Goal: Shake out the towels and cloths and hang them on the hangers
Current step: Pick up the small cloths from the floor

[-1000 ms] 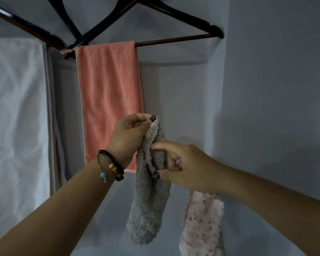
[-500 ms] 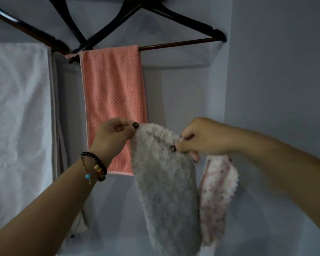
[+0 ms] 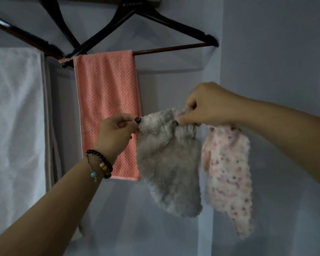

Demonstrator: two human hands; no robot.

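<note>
Wall: pale wall (image 3: 266,71) fills the background, dim light.
White towel: big white towel (image 3: 13,126) hangs flat at far left, already up.
Pink towel: waffle-textured pink towel (image 3: 107,111) is draped over the bar of a black hanger (image 3: 174,48) – done, and the right part of that bar is bare.
Grey cloth: here's the change – a second ago the fluffy grey cloth (image 3: 168,172) dangled as a narrow bunched strip, and now it's pulled wide open between both hands, hanging below the bare bar and just right of the pink towel. That reads as the shake-out step about finished; lifting it over the bar looks like the next call.
Speckled cloth: a pink-and-white speckled cloth (image 3: 229,178) dangles under the right hand, touching the grey one's right side – waiting its turn.
Right hand: right hand (image 3: 201,109) has fingers curled, pinching the grey cloth's top right corner; the speckled cloth seems tucked into the same grip, though the exact hold is hidden.
Left hand: left hand (image 3: 118,130) pinches the top left corner between thumb and fingertips, clamped tight, other fingers curled in.
Bracelets: beaded bracelets (image 3: 100,167) sit on the left wrist.
</note>
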